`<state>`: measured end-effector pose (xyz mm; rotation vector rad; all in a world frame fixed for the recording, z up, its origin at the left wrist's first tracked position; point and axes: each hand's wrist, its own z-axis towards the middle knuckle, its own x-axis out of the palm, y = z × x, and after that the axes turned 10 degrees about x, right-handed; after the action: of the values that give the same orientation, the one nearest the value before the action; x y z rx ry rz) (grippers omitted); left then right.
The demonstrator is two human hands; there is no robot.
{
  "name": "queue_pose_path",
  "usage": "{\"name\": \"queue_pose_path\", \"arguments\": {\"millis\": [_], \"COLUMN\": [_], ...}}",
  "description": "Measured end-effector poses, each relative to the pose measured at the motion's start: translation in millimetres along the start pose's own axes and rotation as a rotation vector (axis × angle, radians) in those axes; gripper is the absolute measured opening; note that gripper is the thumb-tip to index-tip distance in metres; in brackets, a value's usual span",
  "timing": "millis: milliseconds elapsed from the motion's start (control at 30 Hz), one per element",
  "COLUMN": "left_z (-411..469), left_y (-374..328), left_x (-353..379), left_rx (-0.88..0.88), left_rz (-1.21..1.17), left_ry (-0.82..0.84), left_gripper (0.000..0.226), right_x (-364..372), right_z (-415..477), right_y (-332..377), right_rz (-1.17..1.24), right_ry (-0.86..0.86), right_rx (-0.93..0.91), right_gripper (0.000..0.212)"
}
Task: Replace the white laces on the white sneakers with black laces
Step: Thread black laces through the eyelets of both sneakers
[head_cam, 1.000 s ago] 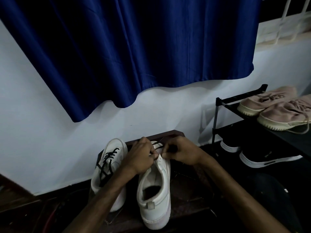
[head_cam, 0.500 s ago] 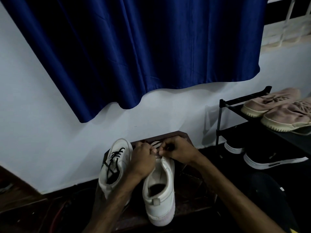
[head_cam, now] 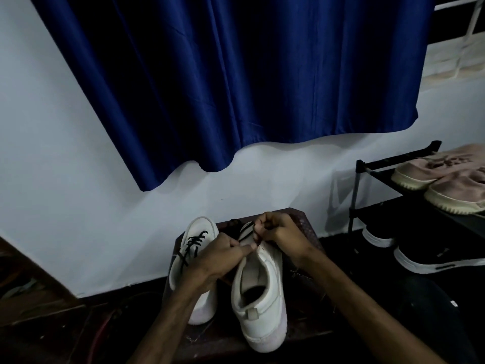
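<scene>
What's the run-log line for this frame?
step: lacing right-side sneaker | left hand: pinches black lace | right hand: pinches same lace above eyelets | left-side sneaker: already black-laced

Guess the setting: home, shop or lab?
Most likely a home, perhaps a bedroom or entry corner: a black shoe rack holding pink shoes, a blue curtain at a barred window, and white sneakers on a low wooden stool by a painted wall.
</scene>
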<state>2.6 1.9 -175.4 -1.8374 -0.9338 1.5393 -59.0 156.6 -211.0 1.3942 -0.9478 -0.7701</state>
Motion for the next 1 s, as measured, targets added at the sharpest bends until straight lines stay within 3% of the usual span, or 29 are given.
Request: {"name": "queue_pose_path", "arguments": {"millis": [133, 200, 300, 367, 600, 767, 867, 1000], "left_z": [-2.5, -3.0, -1.8, -1.7, -4.7, -7.7, -12.4, -12.0], "left_y": [-7.9, -5.8, 1.6, 1.5, -1.4, -4.3, -9.4, -9.4], "left_x": [-2.4, -7.6, -11.2, -11.9, -9.9, -5.0, -5.1, -3.6], "left_rx": [0.045, 0.020, -0.050, -0.084, -0.059, 0.007, 0.035, -0.009], "left_rz": [0.150, 0.050, -0.113, -0.157, -0.179, -0.038, -0.011, -0.157], "left_ry": [-0.070, -0.145, -0.176, -0.183, -0.195, -0.209, -0.210, -0.177], "left_gripper": [0.044, 0.044, 0.016, 0.014, 0.018, 0.014, 0.029, 0.022], "right_x": [-3.3, -3.4, -0.3, 0.5, 0.1, 3.5, 5.1, 7.4], "right_z": [4.6, 6.5, 8.0, 9.7, 10.6, 7.8, 7.5, 6.7], "right_y": [4.5, 7.9, 10.1, 11.6, 10.7, 4.7, 1.1, 1.8], "right_rz": [-0.240, -0.386, -0.552, -0.615, -0.677, -0.748, -0.764, -0.814], "right_ry": [0.032, 0.049, 0.050, 0.035, 0.060, -0.032, -0.048, -0.086], "right_rx": [0.028, 0.049, 0.046, 0.032, -0.011, -0.059, -0.044, -0.082], "right_gripper": [0.011, 0.013, 0.012, 0.009, 0.007, 0.012, 0.012, 0.009]}}
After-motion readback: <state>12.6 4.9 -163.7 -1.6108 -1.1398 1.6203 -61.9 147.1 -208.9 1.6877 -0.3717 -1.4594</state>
